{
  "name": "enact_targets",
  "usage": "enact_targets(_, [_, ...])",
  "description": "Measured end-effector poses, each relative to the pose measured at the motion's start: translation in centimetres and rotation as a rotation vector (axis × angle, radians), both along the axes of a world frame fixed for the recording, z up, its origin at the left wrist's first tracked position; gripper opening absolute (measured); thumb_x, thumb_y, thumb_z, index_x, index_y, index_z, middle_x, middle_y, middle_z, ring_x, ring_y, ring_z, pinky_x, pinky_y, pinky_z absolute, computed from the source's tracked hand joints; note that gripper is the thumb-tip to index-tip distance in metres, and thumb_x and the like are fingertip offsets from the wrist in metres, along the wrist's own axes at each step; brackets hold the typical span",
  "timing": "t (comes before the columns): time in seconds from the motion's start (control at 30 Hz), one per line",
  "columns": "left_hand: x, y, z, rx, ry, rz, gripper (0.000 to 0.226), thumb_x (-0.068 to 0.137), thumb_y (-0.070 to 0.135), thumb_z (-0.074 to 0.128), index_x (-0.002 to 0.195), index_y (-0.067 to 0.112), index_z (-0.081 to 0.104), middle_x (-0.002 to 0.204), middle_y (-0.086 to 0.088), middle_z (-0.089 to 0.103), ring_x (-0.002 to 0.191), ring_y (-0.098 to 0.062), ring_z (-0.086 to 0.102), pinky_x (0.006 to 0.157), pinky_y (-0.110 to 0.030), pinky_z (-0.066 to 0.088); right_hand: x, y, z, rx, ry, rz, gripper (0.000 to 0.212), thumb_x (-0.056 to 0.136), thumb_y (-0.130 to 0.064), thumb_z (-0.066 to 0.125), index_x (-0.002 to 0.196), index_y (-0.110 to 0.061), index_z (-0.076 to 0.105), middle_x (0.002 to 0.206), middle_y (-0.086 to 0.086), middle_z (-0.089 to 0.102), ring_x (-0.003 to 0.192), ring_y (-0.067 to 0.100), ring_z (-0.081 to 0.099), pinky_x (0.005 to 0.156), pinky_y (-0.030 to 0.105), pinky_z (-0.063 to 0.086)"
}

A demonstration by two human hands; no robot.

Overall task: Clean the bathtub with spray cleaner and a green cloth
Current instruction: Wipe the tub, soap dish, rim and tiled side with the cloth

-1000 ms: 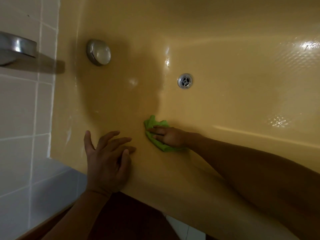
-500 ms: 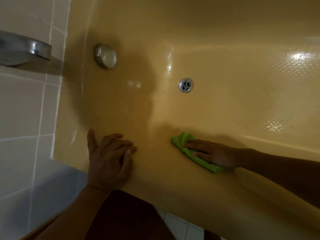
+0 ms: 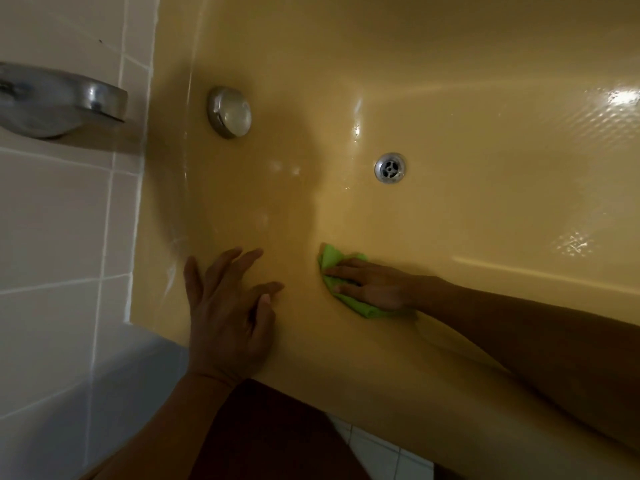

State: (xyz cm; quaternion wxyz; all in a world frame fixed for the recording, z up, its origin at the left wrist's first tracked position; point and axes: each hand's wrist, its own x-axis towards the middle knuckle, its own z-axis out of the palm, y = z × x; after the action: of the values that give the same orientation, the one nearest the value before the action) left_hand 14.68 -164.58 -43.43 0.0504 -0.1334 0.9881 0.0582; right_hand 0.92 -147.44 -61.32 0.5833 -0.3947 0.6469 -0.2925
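- Tiled wall (image 3: 52,220), far left, with a metal spout (image 3: 65,98) jutting out over the tub end. Neither is touched.
- Overflow cover (image 3: 229,111), round and metal, on the end wall of the bathtub (image 3: 485,81). Wet gleams sit just below it.
- Left hand (image 3: 227,317): released, fingers spread flat on the near rim and inner slope of the tub, holding nothing. Judged to be a brace that takes the person's weight while they lean over the edge.
- Green cloth (image 3: 334,263): lies against the near inner wall low down, close to where it curves into the floor. It is just right of the left hand, and most of it is covered.
- Right hand (image 3: 375,285): fingers straight, pressing the cloth flat against the enamel rather than clutching it. A flat palm likely spreads pressure for wiping, with the forearm reaching in from the right.
- Drain (image 3: 390,168): on the tub floor beyond the cloth, well apart from it. Bright wet patches lie further right.
- Floor tiles (image 3: 377,448) show outside the tub at the bottom edge.
- Spray cleaner: not in view.
- Against half a second ago: the cloth and right hand have swept back leftward, closing on the left hand, so this reads as a to-and-fro wiping stroke. The left hand keeps its spot, its fingers fanned a little wider.
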Motion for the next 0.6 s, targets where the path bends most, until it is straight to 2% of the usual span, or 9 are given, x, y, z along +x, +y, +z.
enact_targets(0.13, [0.1, -0.6, 0.0, -0.003, -0.004, 0.022, 0.038, 0.094, 0.032, 0.045, 0.101, 0.023, 0.081, 0.148, -0.007, 0.056, 0.145, -0.034, 0.04, 0.117, -0.071, 0.012, 0.8, -0.6, 2.0, -0.056, -0.048, -0.032, 0.052, 0.105, -0.057, 0.037, 0.155, -0.049, 0.028, 0.167, -0.005, 0.021, 0.152, 0.018, 0.024, 0.126, 0.036, 0.015])
enact_targets(0.2, [0.1, -0.9, 0.1, -0.002, -0.008, 0.036, 0.038, 0.094, 0.032, 0.045, 0.102, 0.023, 0.081, 0.149, -0.007, 0.055, 0.147, -0.033, 0.038, 0.118, -0.071, 0.011, 0.9, 0.0, 3.5, -0.084, -0.066, -0.028, 0.051, 0.105, -0.056, 0.038, 0.155, -0.05, 0.027, 0.166, -0.007, 0.02, 0.153, 0.014, 0.02, 0.125, 0.032, 0.012])
enact_targets(0.33, [0.4, -1.5, 0.0, 0.001, -0.005, 0.061, 0.039, 0.095, 0.033, 0.044, 0.102, 0.023, 0.08, 0.148, -0.006, 0.055, 0.148, -0.032, 0.037, 0.118, -0.071, 0.009, 0.6, 2.6, 5.6, -0.107, -0.071, -0.005, 0.051, 0.108, -0.048, 0.038, 0.157, -0.045, 0.027, 0.165, -0.008, 0.022, 0.151, 0.009, 0.021, 0.115, 0.017, 0.013])
enact_targets(0.4, [0.4, -1.7, -0.1, -0.005, -0.002, 0.06, 0.039, 0.094, 0.033, 0.044, 0.102, 0.023, 0.08, 0.147, -0.006, 0.056, 0.147, -0.032, 0.038, 0.119, -0.071, 0.008, 0.5, 3.8, 5.6, -0.101, -0.079, -0.013, 0.051, 0.107, -0.047, 0.039, 0.157, -0.043, 0.028, 0.165, -0.008, 0.023, 0.15, 0.008, 0.023, 0.116, 0.017, 0.015])
enact_targets(0.5, [0.3, -2.0, -0.1, -0.008, 0.005, 0.055, 0.039, 0.094, 0.033, 0.044, 0.102, 0.022, 0.08, 0.148, -0.006, 0.055, 0.148, -0.03, 0.037, 0.119, -0.07, 0.007, 0.3, 4.7, 4.9, -0.081, -0.073, -0.018, 0.052, 0.106, -0.05, 0.04, 0.156, -0.045, 0.029, 0.165, -0.009, 0.023, 0.151, 0.009, 0.023, 0.122, 0.024, 0.018])
enact_targets(0.6, [0.4, -2.2, -0.3, -0.013, 0.018, 0.057, 0.039, 0.094, 0.032, 0.044, 0.105, 0.022, 0.079, 0.152, -0.007, 0.051, 0.151, -0.029, 0.032, 0.119, -0.07, 0.007, -0.1, 5.0, 3.9, -0.042, -0.067, 0.004, 0.053, 0.106, -0.048, 0.041, 0.157, -0.044, 0.028, 0.166, -0.008, 0.021, 0.152, 0.009, 0.021, 0.117, 0.018, 0.015])
